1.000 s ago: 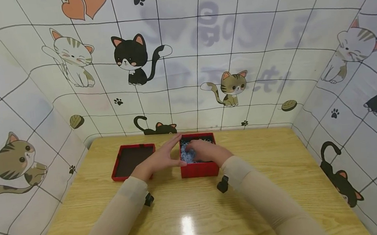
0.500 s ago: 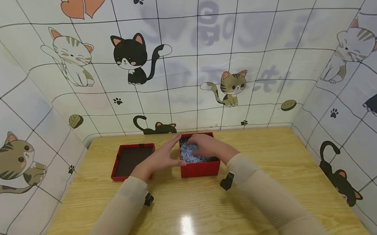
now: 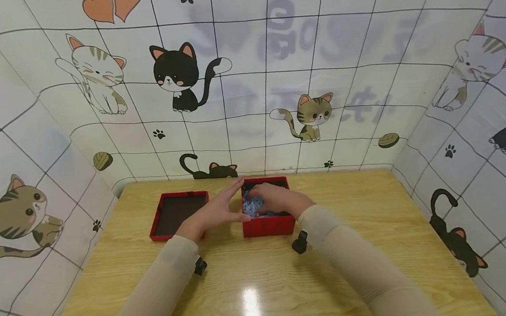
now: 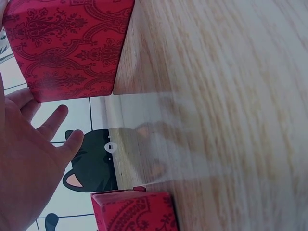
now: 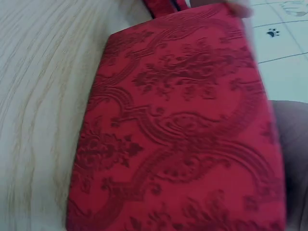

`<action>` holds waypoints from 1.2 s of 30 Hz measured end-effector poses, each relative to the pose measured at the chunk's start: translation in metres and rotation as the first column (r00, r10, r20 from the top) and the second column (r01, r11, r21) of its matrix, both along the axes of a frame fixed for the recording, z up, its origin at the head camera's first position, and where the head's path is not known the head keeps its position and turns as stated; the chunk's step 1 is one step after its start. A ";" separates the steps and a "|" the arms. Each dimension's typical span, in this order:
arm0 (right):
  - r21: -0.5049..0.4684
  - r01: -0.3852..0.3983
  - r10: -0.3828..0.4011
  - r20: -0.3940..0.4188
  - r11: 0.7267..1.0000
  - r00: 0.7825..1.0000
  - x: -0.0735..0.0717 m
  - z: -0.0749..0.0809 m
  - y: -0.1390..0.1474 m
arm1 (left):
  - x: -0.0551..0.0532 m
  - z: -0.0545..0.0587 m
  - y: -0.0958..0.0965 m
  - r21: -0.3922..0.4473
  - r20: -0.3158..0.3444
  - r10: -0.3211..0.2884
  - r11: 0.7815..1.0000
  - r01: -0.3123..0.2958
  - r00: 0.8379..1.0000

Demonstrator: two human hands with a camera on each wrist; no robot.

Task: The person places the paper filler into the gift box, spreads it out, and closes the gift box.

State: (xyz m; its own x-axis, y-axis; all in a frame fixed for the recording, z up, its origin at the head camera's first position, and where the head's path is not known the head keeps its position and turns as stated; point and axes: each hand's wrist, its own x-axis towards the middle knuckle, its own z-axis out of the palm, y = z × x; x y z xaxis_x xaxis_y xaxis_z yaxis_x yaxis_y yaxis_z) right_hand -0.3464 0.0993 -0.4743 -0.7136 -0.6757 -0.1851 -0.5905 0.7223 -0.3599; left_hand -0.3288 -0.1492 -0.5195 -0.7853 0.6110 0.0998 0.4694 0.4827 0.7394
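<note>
A red box (image 3: 269, 226) with a dark damask pattern stands uncovered near the back of the table. Pale blue shredded paper (image 3: 252, 206) fills the left part inside it. My left hand (image 3: 212, 213) spans the box's left side, thumb at the front corner, a fingertip at the back; in the left wrist view its fingers are spread and fairly straight against the box wall (image 4: 72, 48). My right hand (image 3: 280, 198) reaches over the right rim into the box, fingers bent down into the shreds, tips hidden. Its wrist view is mostly filled by the patterned front wall (image 5: 178, 130).
The box lid (image 3: 180, 215), red-rimmed with a dark lining, lies inside up to the left, partly behind the left wrist. A sheet (image 3: 245, 77) printed with cartoon cats and grid lines rises behind the wooden table (image 3: 245, 265) and along both sides.
My right hand shifted slightly up and right, then back left and down into the shreds. The shredded paper shows more spread out than a second ago. The left hand has stayed at the box.
</note>
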 end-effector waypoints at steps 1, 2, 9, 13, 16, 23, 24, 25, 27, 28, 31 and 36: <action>0.013 -0.006 0.006 -0.019 1.000 1.000 -0.002 -0.004 -0.002 | 0.000 0.000 0.001 -0.001 -0.001 -0.002 1.000 0.002 1.000; 0.026 -0.009 0.010 -0.036 1.000 0.999 -0.003 -0.008 -0.003 | 0.000 -0.001 0.001 -0.004 -0.002 -0.003 1.000 0.003 1.000; 0.079 -0.007 0.014 -0.089 0.997 0.996 -0.008 -0.019 -0.009 | -0.001 0.001 0.003 -0.015 -0.008 -0.004 1.000 0.003 1.000; 0.011 0.013 -0.012 -0.030 1.000 0.999 -0.005 -0.007 0.000 | -0.001 0.001 0.003 -0.013 0.006 -0.003 1.000 0.003 1.000; -0.046 0.037 -0.037 0.007 0.998 0.999 0.000 0.010 0.010 | -0.002 0.000 0.003 -0.020 0.014 0.009 1.000 -0.009 1.000; 0.007 0.083 -0.083 -0.002 0.997 0.997 0.005 0.025 0.017 | 0.000 0.001 0.000 -0.017 0.030 0.023 1.000 -0.023 0.999; 0.029 0.094 -0.095 0.008 0.995 0.995 0.005 0.024 0.016 | 0.001 0.002 0.000 -0.014 0.032 0.023 1.000 -0.023 0.999; 0.055 0.103 -0.104 0.016 0.993 0.994 0.004 0.022 0.014 | 0.001 0.003 0.000 -0.012 0.031 0.024 1.000 -0.024 0.999; 0.109 0.118 -0.122 0.024 0.987 0.992 0.004 0.017 0.009 | 0.001 0.003 0.000 -0.010 0.026 0.021 1.000 -0.021 0.999; 0.131 0.127 -0.131 0.024 0.983 0.991 0.004 0.014 0.007 | 0.001 0.004 0.001 -0.010 0.021 0.016 1.000 -0.016 1.000; 0.180 0.148 -0.153 0.012 0.972 0.988 0.003 0.007 0.001 | 0.002 0.004 0.003 -0.004 0.012 0.002 1.000 -0.002 1.000; 0.207 0.162 -0.155 -0.048 0.965 0.987 0.002 -0.005 -0.006 | 0.002 0.004 0.003 -0.007 0.027 0.006 1.000 -0.006 1.000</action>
